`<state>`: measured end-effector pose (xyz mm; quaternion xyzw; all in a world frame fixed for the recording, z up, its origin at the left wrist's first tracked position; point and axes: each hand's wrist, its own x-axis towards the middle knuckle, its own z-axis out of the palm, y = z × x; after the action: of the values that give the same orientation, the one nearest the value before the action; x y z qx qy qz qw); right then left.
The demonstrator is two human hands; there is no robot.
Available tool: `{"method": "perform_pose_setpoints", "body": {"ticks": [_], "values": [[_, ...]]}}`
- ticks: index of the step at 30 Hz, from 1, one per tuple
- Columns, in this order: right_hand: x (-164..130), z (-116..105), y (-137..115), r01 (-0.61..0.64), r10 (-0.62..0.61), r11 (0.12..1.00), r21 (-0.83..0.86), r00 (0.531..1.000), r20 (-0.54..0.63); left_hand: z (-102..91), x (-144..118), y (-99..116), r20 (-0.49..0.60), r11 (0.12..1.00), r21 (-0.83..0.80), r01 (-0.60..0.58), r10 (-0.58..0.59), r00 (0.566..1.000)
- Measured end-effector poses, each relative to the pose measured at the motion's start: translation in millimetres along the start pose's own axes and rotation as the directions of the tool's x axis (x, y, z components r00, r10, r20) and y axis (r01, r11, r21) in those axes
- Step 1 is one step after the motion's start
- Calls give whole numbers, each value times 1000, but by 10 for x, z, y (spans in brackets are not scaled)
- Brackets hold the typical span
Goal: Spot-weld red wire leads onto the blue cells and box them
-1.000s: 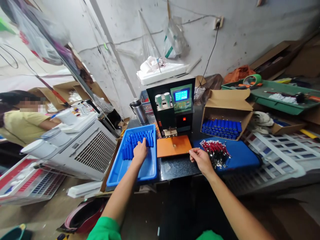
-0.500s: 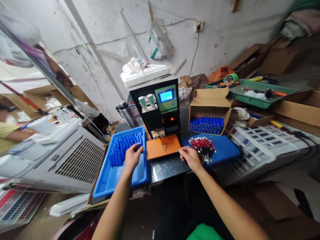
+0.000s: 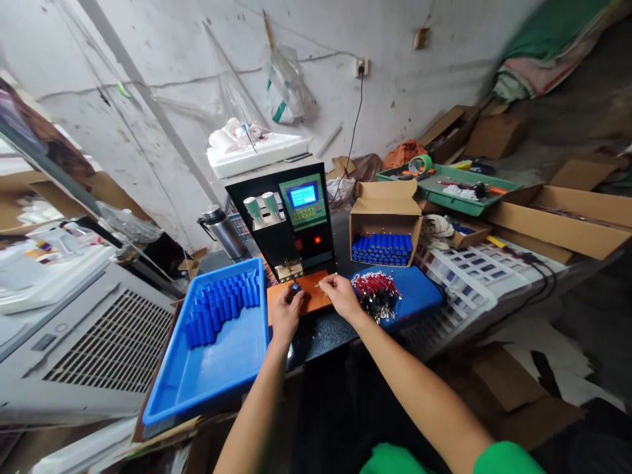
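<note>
My left hand [image 3: 288,313] is closed around a blue battery cell [image 3: 295,287] over the orange board [image 3: 312,289], just under the welding head [image 3: 289,270] of a black spot welder [image 3: 302,224]. To the right, my right hand [image 3: 340,294] pinches something small and thin at its fingertips, too small to make out. Beside that hand lies a bundle of red and black wire leads [image 3: 378,293] with white ends, on a blue pad [image 3: 419,289]. Left of my left hand, a blue tray [image 3: 212,368] holds rows of upright blue battery cells [image 3: 222,306].
An open cardboard box [image 3: 385,197] with stacked blue cells stands behind the wires. A steel flask [image 3: 222,230] is left of the welder, and a foam tray [image 3: 261,151] sits on top. Farther right are a green tray [image 3: 459,184] with tools and a white crate [image 3: 459,280].
My left hand has moved from the blue tray's edge onto the orange board, with a blue cell in its grip. My right hand has come in over the board. The view has turned slightly right.
</note>
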<state>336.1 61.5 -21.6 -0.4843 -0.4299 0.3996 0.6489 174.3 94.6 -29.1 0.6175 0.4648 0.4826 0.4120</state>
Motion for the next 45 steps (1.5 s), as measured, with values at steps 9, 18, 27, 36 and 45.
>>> {"method": "perform_pose_setpoints", "body": {"ticks": [9,18,27,36,45], "values": [[250,284,27,11,-8,998,-64,998,57,41,-26,11,-8,997,74,-22,23,1000],[352,400,105,-41,53,992,-123,994,95,78,-13,3,-67,992,127,9,0,998],[350,437,80,-51,75,964,-261,994,83,77,-10,-7,-75,994,105,-31,39,996],[352,444,111,-40,63,966,-256,995,81,75,-6,-8,-72,996,88,-29,35,997],[364,451,110,-22,45,967,-254,996,83,73,-20,10,-51,990,136,-31,38,998]]}}
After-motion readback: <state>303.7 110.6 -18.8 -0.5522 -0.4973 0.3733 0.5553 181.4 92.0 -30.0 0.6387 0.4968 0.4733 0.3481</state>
